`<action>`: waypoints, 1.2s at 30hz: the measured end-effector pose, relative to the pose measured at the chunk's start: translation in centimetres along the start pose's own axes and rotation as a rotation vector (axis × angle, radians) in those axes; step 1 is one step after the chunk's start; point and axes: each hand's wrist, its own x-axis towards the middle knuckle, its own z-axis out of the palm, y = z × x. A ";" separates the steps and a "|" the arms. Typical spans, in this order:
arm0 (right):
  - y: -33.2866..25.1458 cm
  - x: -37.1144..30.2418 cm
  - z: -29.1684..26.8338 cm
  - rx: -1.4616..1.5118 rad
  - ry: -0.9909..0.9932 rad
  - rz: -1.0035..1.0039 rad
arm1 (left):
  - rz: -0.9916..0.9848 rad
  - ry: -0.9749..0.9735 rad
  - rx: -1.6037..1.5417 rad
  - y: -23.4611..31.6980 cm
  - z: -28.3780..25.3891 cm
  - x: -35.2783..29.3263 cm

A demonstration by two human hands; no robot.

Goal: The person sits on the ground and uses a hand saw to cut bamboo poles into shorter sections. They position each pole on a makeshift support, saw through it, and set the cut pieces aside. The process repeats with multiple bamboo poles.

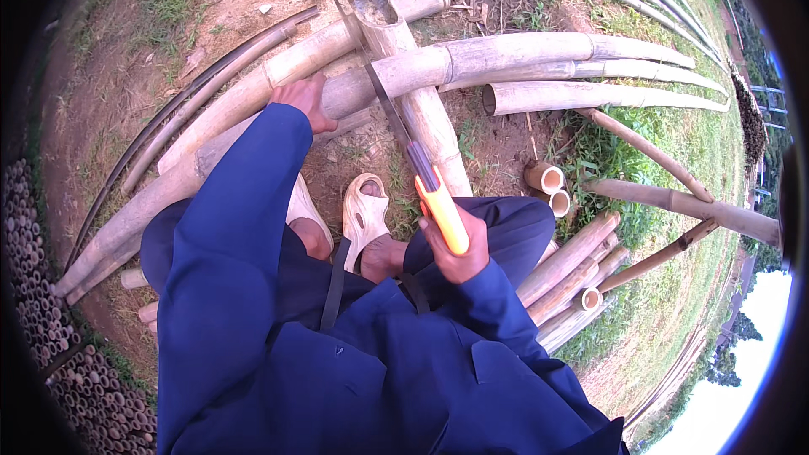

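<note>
Your right hand (462,248) wraps the orange-handled handsaw (444,212) at centre frame, your left hand (302,105) clasps the bamboo pole (404,73) just above, and if that round pole rolls, the blade (387,101) could skip leftward into your knuckles!

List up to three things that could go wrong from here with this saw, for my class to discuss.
1. The long, thin metal saw blade crosses the thick, pale bamboo pole near the bare left hand; a skip could cut it.
2. The round pole lies across another pale bamboo log, so it might roll or shift.
3. The cream clog with holes leaves skin exposed; a falling piece could hurt that foot.
</note>
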 end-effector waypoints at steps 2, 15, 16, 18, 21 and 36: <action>-1.0 -6.7 -2.8 -0.103 0.033 -0.016 | -0.001 -0.055 -0.008 0.0 0.2 0.0; 0.2 -2.4 -0.9 -0.047 0.008 -0.058 | 0.002 -0.012 0.004 -0.3 -0.5 0.4; 0.1 -6.1 -2.7 -0.090 0.002 -0.039 | 0.007 -0.019 0.000 -0.2 -0.1 0.2; -0.8 -11.4 -5.4 -0.240 -0.015 0.030 | 0.010 0.008 -0.008 0.0 0.8 0.1; -0.8 -8.3 -4.2 -0.180 0.030 -0.054 | 0.016 0.038 -0.008 0.1 0.7 0.4; -1.0 -7.6 -3.8 -0.152 0.026 0.025 | -0.012 -0.012 -0.003 0.9 -0.3 -0.1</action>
